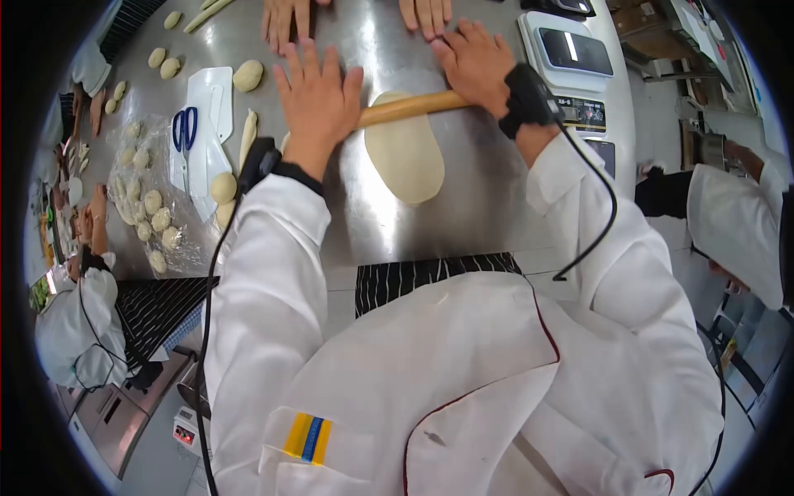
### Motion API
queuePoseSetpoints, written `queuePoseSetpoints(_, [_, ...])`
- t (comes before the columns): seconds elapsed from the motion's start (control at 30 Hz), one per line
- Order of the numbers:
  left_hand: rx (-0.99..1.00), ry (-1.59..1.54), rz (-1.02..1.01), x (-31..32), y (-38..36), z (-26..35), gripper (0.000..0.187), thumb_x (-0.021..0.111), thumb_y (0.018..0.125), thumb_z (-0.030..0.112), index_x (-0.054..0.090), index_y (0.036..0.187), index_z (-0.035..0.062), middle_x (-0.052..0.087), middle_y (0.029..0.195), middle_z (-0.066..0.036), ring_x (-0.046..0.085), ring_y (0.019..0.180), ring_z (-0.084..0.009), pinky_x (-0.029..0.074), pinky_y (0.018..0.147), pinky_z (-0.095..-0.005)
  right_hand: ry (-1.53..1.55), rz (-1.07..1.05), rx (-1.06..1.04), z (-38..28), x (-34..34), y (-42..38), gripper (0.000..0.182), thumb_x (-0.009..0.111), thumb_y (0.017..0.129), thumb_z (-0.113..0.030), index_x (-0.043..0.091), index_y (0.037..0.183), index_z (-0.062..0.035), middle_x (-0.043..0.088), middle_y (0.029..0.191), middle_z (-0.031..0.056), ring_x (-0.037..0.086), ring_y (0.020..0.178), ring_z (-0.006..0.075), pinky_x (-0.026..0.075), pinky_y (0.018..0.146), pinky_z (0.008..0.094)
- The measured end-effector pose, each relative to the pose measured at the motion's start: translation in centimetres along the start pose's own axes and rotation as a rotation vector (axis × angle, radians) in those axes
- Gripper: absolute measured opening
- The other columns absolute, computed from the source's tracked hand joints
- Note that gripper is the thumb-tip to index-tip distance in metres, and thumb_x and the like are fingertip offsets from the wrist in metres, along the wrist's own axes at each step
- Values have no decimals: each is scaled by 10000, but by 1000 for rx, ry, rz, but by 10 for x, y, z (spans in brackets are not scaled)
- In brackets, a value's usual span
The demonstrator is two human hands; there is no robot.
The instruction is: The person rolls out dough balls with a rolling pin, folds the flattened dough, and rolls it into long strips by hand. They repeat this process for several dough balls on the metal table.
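Note:
A wooden rolling pin (409, 108) lies across the upper part of a flat oval sheet of dough (407, 161) on the steel table (347, 215). My left hand (318, 103) rests over the pin's left end, fingers spread and stretched forward. Over the right end lies my right hand (478, 70), its fingers also extended. Both palms press on the pin without wrapping round it, and they hide its ends. Just beyond my fingertips are another person's two hands (285, 18) at the table's far side.
Left of me are a dough ball (248, 76), blue-handled scissors (184, 132), a white scraper (217, 95) and a plastic bag with several dough balls (153, 201). A white scale (571, 51) stands on the right. Other people work on both sides.

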State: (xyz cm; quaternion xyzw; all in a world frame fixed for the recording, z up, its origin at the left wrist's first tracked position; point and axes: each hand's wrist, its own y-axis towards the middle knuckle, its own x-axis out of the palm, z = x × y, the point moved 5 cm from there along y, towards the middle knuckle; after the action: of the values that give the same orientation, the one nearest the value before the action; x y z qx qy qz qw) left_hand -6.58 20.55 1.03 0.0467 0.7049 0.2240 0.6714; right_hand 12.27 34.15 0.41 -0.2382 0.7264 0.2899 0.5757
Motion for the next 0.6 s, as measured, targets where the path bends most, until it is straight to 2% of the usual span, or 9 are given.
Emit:
queuePoseSetpoints(0.03, [33, 5, -126, -11, -14, 12, 537, 469, 966, 400, 543, 1348, 30, 434, 1476, -239, 307, 1411, -465, 179, 1150, -615, 5, -143, -50, -12, -10, -19, 478, 416, 1011, -417, 605, 1273, -65, 525, 1405, 182, 424, 1367, 353, 310, 1115, 542])
queuePoseSetpoints(0.07, [55, -18, -201, -21, -42, 22, 547, 478, 948, 396, 548, 1327, 8, 444, 1461, -240, 304, 1415, -460, 174, 1145, -628, 64, 41, -57, -12, -1, -56, 489, 469, 982, -431, 612, 1258, -53, 524, 1405, 186, 434, 1360, 354, 308, 1111, 554])
queuePoseSetpoints(0.1, [38, -67, -308, -27, -76, 32, 599, 479, 930, 399, 514, 1358, -18, 424, 1477, -245, 279, 1431, -459, 145, 1148, -637, -19, 30, -85, -19, -7, -93, 536, 505, 958, -445, 585, 1292, -33, 511, 1420, 192, 430, 1363, 365, 289, 1119, 567])
queuePoseSetpoints(0.17, [-73, -286, -221, -43, -133, 48, 685, 465, 930, 415, 424, 1431, -51, 396, 1503, -257, 257, 1437, -483, 96, 1159, -630, 37, 79, -86, -29, -14, -152, 578, 510, 952, -449, 546, 1336, -19, 494, 1435, 203, 419, 1370, 379, 271, 1126, 579])
queuePoseSetpoints(0.3, [-49, -74, -253, -21, -47, 30, 669, 460, 956, 419, 424, 1426, -56, 418, 1483, -263, 315, 1419, -450, 152, 1159, -611, -56, 21, -10, -11, -4, -63, 617, 480, 965, -477, 521, 1363, -8, 479, 1448, 214, 411, 1374, 395, 268, 1127, 576])
queuePoseSetpoints(0.43, [-115, -268, -110, 31, 29, -8, 640, 466, 971, 422, 462, 1389, -62, 454, 1456, -255, 346, 1401, -429, 222, 1158, -557, 33, 8, 87, 18, 9, 34, 581, 450, 985, -481, 554, 1314, -14, 489, 1432, 222, 429, 1365, 372, 311, 1101, 570])
queuePoseSetpoints(0.5, [-39, -440, 16, 11, 32, -11, 620, 473, 968, 410, 487, 1362, -69, 481, 1431, -257, 349, 1397, -430, 220, 1155, -568, 283, -112, 133, 23, 7, 32, 547, 434, 993, -480, 581, 1259, -25, 525, 1394, 216, 447, 1355, 347, 332, 1091, 561])
queuePoseSetpoints(0.53, [-38, -436, 28, 1, 19, -10, 620, 473, 968, 410, 487, 1362, -69, 481, 1431, -257, 349, 1397, -430, 220, 1155, -568, 273, -38, 76, 18, 1, 13, 543, 447, 987, -474, 583, 1257, -24, 539, 1379, 209, 458, 1343, 349, 325, 1095, 561])
queuePoseSetpoints(0.6, [19, -195, -277, -4, -34, 7, 614, 483, 957, 400, 492, 1357, -65, 483, 1425, -259, 357, 1387, -447, 202, 1150, -593, 163, 58, -39, 1, -12, -56, 531, 483, 972, -451, 582, 1266, -20, 547, 1371, 202, 466, 1331, 355, 308, 1106, 563])
